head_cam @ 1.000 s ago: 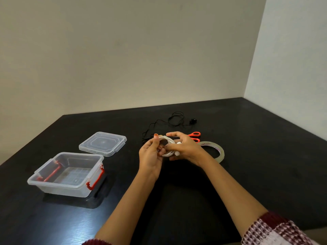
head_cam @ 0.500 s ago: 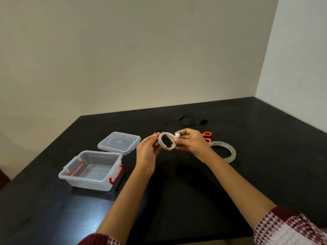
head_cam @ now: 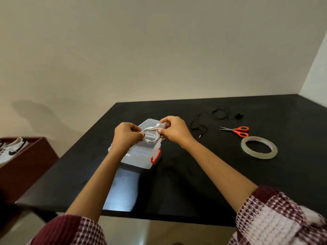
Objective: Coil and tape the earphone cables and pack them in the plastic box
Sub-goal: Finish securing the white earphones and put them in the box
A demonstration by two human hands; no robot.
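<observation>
A coiled white earphone cable (head_cam: 151,135) hangs in the air between both hands, right above the clear plastic box (head_cam: 139,157) with red latches. My left hand (head_cam: 126,136) pinches the coil's left side and my right hand (head_cam: 174,129) grips its right side, one white earbud sticking up by the thumb. My left forearm hides most of the box. A loose black earphone cable (head_cam: 210,117) lies uncoiled on the black table (head_cam: 194,183) to the right. Past it lies a roll of clear tape (head_cam: 259,147).
Orange-handled scissors (head_cam: 237,130) lie between the black cable and the tape roll. The box lid (head_cam: 147,123) shows behind the hands. Off the table's left edge stands a brown crate (head_cam: 26,161) holding white shoes. Walls close the back and the right.
Both hands have carried the white coil left, from beside the scissors and tape to above the box. The view has swung left and down with them.
</observation>
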